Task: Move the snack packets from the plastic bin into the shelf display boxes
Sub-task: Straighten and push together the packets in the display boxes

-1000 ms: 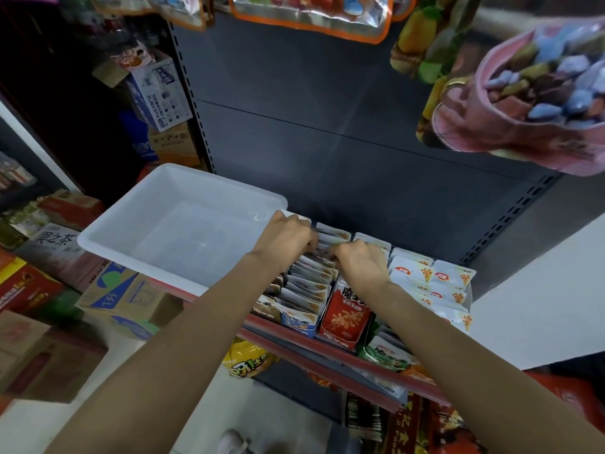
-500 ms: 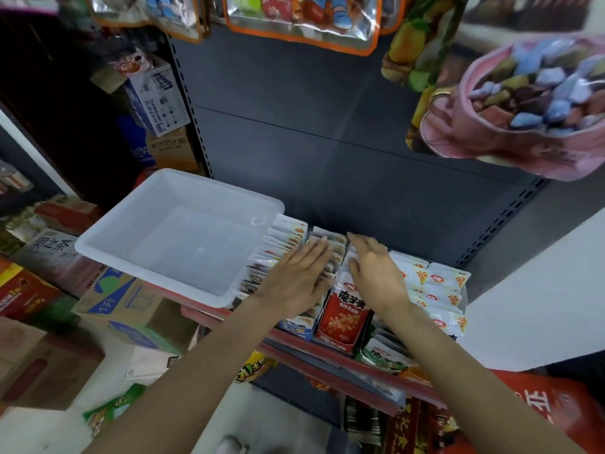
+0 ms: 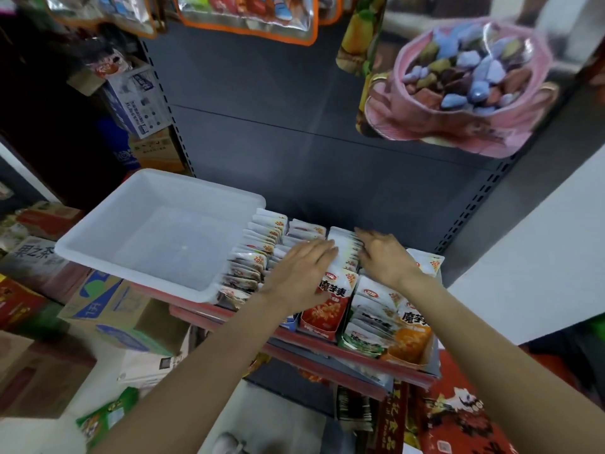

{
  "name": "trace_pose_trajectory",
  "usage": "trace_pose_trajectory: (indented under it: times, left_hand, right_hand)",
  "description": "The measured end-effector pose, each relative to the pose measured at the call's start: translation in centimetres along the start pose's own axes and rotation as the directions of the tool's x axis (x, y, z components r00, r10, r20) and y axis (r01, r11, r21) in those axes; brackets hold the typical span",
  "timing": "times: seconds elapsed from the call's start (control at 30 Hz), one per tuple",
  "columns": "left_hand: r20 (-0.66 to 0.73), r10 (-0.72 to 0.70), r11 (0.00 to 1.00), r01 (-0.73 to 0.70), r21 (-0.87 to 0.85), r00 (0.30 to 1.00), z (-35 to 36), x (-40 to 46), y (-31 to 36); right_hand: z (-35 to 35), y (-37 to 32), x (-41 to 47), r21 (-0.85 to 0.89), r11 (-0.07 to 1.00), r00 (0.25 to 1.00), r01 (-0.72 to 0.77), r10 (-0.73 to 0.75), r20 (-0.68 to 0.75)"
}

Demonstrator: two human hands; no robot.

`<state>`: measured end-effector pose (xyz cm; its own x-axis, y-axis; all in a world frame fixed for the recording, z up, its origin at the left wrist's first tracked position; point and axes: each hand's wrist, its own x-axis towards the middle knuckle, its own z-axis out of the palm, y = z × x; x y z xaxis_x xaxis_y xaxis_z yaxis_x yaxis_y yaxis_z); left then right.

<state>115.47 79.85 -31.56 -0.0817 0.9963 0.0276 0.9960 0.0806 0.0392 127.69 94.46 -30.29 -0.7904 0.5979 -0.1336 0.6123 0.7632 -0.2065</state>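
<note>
Progress: plastic bin [image 3: 98, 244] left of centre looks empty, nothing seen inside; judged near the end, only tidying of rows left.
Snack packets: snack packets [image 3: 258, 257] stand upright in tight rows in the shelf display boxes [image 3: 322, 317], centre to lower right, just right of the bin.
Left hand: left hand [image 3: 299, 273] laid flat over the middle rows, fingers straight, pressing packet tops; grip released, nothing held.
Right hand: right hand [image 3: 381, 257] flat on the next row to the right, fingers stretched toward the back; grip released too.
Remaining: squaring up the rows, perhaps taking the bin away; a guess only.
Risk: thin packets packed tight, a hard push may tip a row or buckle a card box front.
Surface: shelf [image 3: 314, 350] with red front edge carries bin and boxes side by side; bin overhangs the left end.
Back: dark grey shelf back panel [image 3: 294, 142] with slotted uprights.
Above: hanging snack bags [image 3: 248, 14] along the top, pink candy bag [image 3: 458, 83] upper right.
Room: cardboard cartons [image 3: 108, 306] stacked at lower left, white wall [image 3: 540, 257] at right, pale floor below.
</note>
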Motion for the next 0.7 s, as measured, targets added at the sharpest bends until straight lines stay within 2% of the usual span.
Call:
trace_pose_trajectory:
  times: [0.1, 0.17, 0.27, 0.37, 0.57, 0.7]
  left_hand:
    - [0.027, 0.044, 0.990, -0.047, 0.132, 0.999, 0.6, 1.0, 0.9]
    - [-0.003, 0.031, 0.983, -0.030, 0.184, 0.999, 0.9, 1.3, 1.3]
    - [-0.069, 0.018, 0.985, -0.006, 0.171, 0.997, 0.9, 1.6, 1.5]
    - [-0.029, 0.012, 0.985, -0.007, 0.174, 0.999, 1.1, 1.8, 1.7]
    - [0.022, 0.016, 0.964, -0.021, 0.264, 1.000, 1.2, 1.9, 1.9]
    - [0.004, 0.023, 0.952, -0.023, 0.306, 1.000, 1.6, 2.3, 2.0]
  right_hand:
    - [-0.2, 0.0, 1.0, 0.079, 0.997, 1.000, -0.015, 0.017, -0.025]
    - [-0.3, 0.0, 1.5, 0.101, 0.995, 0.999, -0.013, 0.016, -0.034]
    - [-0.4, 0.3, 2.2, 0.144, 0.990, 1.000, -0.005, 0.002, 0.016]
    - [-0.7, 0.7, 2.7, 0.227, 0.974, 0.997, 0.010, -0.028, 0.074]
    - [-0.2, 1.0, 2.9, 0.146, 0.987, 0.987, 0.065, -0.084, 0.133]
    - [0.1, 1.1, 2.9, 0.148, 0.984, 0.992, 0.103, -0.113, 0.064]
